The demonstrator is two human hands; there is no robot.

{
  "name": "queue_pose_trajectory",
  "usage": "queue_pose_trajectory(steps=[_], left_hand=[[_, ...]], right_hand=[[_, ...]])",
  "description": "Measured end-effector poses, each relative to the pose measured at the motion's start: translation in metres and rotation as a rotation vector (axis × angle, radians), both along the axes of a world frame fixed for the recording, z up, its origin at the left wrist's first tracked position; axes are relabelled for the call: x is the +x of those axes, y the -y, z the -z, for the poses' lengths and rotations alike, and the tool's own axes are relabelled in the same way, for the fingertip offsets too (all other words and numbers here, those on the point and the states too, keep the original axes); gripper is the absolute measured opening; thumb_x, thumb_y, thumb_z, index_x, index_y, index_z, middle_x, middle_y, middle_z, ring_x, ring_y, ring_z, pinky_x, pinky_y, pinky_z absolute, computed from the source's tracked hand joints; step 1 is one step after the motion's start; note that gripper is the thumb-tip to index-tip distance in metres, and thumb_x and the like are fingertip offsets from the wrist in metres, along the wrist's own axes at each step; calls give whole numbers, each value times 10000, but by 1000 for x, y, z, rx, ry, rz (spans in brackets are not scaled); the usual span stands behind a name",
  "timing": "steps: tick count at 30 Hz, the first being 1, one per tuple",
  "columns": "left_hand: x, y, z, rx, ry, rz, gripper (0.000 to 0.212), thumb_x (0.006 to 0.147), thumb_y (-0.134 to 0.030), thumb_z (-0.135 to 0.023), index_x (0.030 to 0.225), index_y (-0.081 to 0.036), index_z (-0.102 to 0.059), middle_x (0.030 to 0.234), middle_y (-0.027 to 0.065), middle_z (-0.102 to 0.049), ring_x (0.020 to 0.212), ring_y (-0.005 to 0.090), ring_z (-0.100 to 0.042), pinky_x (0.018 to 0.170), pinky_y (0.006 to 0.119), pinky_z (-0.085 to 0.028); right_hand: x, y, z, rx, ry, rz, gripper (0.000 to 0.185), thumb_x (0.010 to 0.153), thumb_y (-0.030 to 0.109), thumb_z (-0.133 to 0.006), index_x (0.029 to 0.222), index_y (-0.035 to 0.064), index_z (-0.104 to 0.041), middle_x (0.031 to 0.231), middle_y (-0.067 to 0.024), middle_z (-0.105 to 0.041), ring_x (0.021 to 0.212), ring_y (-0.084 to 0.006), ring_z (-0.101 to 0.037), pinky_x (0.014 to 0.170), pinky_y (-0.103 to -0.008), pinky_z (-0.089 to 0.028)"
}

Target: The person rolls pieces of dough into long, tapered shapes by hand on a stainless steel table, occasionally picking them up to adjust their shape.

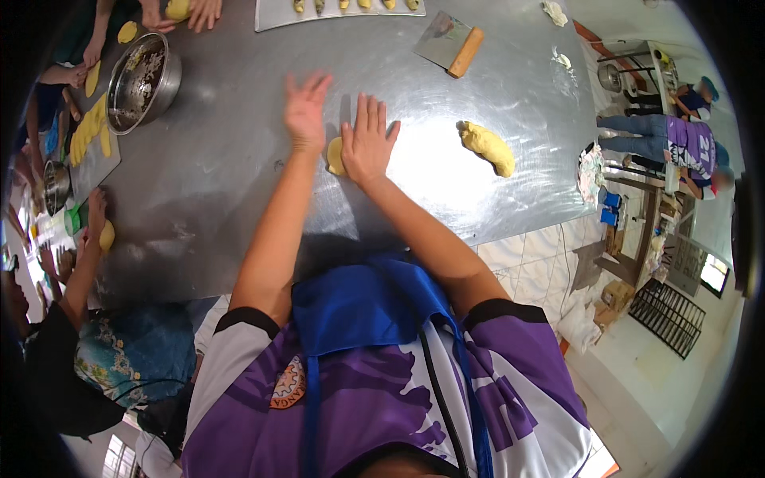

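My right hand [369,140] lies flat, palm down, over the right part of a small yellow dough piece [335,156] on the steel table. Only the dough's left edge shows; the rest is hidden under the palm. My left hand [306,113] is to the left of it, blurred, with fingers spread and nothing in it. It seems raised off the table, just beyond the dough. Off to the right rests a thick log of yellow dough [489,148]. Farther back lies a dough scraper [445,42] with a metal blade and wooden handle.
A metal bowl [143,83] with dark filling residue stands at left, near a board [98,173] bearing yellow dough strips. Co-workers' hands [95,215] handle dough on that side. A tray [340,22] of filled pieces sits at the far edge. White smears [563,60] mark the right side.
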State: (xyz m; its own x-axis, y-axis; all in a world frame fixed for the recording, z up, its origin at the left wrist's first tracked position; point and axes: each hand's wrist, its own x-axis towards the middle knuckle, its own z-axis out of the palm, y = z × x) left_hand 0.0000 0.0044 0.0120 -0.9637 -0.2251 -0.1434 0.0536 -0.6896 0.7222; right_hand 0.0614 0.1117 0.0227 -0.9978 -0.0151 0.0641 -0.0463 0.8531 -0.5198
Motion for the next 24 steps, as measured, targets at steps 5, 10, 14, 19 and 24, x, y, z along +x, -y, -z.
queue_pose_trajectory(steps=[5,10,14,19,24], left_hand=[[36,47,-34,-47,110,-132,592,975,-396,-347,1463,-62,-329,1388,214,-460,1281,334,-459,1112,449,-272],[88,42,-58,-184,159,-90,569,966,-374,-383,1400,-7,-394,1318,197,-521,1211,311,-517,1074,415,-325],[119,50,-71,-292,118,-46,512,964,-293,-400,1356,35,-421,1281,222,-539,1216,328,-513,1065,427,-353],[160,75,-55,-423,207,-102,437,950,-263,-477,1271,30,-527,1183,164,-617,1132,251,-575,1026,369,-385],[183,73,-44,-461,300,-98,357,941,-192,-509,1223,19,-570,1140,133,-640,1083,220,-595,993,343,-406]], right_hand=[[-42,10,9,178,-103,-172,570,943,342,-419,1483,177,-341,1533,-148,-309,1433,-337,-245,1124,-641,-105],[-107,31,24,228,-201,-170,570,948,360,-396,1479,161,-343,1525,-130,-333,1426,-318,-266,1124,-630,-131],[-125,32,35,253,-163,-178,583,944,383,-397,1471,134,-361,1537,-111,-322,1429,-300,-264,1149,-587,-111],[-71,16,24,83,-80,-192,554,948,446,-400,1409,147,-469,1505,-92,-382,1408,-288,-296,1145,-576,-146],[39,-29,-23,227,-98,-511,477,902,401,-540,1348,231,-526,1388,-106,-494,1345,-346,-359,1123,-566,-202]])
